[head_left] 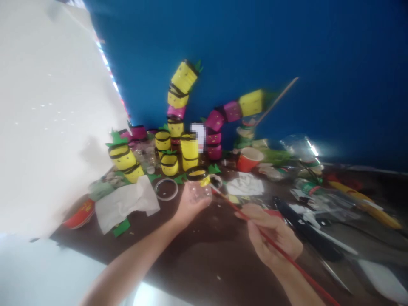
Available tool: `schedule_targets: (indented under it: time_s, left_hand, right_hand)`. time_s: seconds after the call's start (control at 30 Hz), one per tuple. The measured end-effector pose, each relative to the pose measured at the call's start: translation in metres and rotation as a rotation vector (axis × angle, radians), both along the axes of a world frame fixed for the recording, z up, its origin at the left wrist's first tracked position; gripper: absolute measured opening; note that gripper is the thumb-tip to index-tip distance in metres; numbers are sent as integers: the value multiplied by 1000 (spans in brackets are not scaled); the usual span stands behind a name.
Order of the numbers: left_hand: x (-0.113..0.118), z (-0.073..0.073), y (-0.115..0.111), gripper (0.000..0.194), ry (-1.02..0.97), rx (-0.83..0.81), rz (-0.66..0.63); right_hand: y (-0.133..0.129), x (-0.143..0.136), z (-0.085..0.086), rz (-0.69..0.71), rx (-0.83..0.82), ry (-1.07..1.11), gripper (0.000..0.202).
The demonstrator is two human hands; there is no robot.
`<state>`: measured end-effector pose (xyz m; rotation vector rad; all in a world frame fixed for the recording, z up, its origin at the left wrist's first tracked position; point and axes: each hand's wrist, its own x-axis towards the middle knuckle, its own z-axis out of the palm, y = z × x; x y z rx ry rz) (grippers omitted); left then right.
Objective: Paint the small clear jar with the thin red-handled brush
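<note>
My left hand (186, 209) is closed around a clear plastic cup (198, 190) with a black rim, which looks like a cut bottle base. A patch of yellow paint shows on the cup's right side. My right hand (274, 234) grips a long red paintbrush (283, 254), its tip touching or very close to the yellow patch. Just behind the cup stand yellow painted cups (169, 165) with black bands. A clear ring-shaped piece (166, 189) lies on the table left of my left hand.
Stacked yellow and pink cups (184, 77) lean against the blue wall. A red paper cup (250, 160) stands at the back right. Crumpled white paper (245, 185), a black tool (307, 231), a yellow-handled cutter (363, 199) and plastic scraps crowd the right. White paper (126, 205) lies left.
</note>
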<state>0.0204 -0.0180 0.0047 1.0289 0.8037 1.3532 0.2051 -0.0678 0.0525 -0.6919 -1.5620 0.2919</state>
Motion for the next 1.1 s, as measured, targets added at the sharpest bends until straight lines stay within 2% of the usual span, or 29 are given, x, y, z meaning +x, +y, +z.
schedule_targets:
  time_s: [0.4, 0.83, 1.1]
  left_hand:
    - [1, 6, -2, 56, 4, 4, -1]
    - [2, 12, -3, 56, -8, -10, 27]
    - [3, 7, -2, 56, 76, -25, 83]
  right_hand:
    - [-2, 0, 2, 2, -4, -29, 19]
    - [-2, 1, -5, -18, -7, -24, 19]
    - [-1, 1, -4, 42, -8, -33, 20]
